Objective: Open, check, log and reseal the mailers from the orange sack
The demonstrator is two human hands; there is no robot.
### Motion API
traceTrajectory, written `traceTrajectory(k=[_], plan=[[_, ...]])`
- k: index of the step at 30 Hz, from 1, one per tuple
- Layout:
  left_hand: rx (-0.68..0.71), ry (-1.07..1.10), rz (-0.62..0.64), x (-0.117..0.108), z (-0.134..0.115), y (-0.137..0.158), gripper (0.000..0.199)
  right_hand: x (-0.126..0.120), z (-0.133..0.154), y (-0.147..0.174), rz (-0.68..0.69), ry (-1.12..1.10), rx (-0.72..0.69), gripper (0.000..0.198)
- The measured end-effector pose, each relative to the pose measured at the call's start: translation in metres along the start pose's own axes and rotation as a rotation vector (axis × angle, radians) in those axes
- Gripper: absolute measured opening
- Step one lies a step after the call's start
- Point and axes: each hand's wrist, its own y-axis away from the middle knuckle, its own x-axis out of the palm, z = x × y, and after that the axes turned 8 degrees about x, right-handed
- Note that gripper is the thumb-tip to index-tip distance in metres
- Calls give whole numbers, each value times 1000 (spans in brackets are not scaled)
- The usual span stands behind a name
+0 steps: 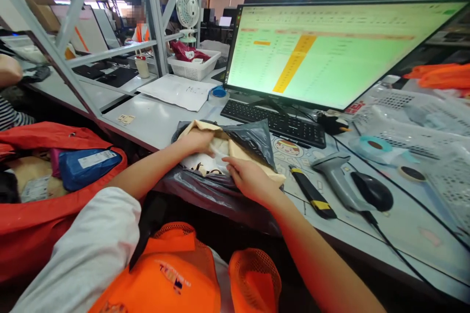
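Observation:
A dark grey plastic mailing bag [253, 137] lies torn open at the table's front edge, partly hanging over it. Inside shows a cream-coloured wrapping [240, 153], and within that a white item with dark brown markings [207, 165], apparently in clear plastic. My left hand [198, 142] reaches into the opening from the left, its fingers curled down over the contents; what they hold is hidden. From the right, my right hand [249, 178] has its index finger forward and its other fingers bent, closed at the edge of the clear plastic.
Behind the bag stand a keyboard [275, 122] and a monitor [330, 54]. To the right lie a box cutter [312, 193], a barcode scanner [341, 181] and a mouse [372, 190]. A red sack [73, 205] with packages is at left. Papers [179, 90] lie beyond.

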Motion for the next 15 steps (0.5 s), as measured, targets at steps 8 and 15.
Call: traceTrajectory(k=[8, 15], plan=[[-26, 88, 348, -5, 19, -25, 103, -8, -3, -74, -52, -44, -172, 35], [445, -163, 126, -2, -79, 47, 14, -6, -3, -100, 236, -239, -258, 38]])
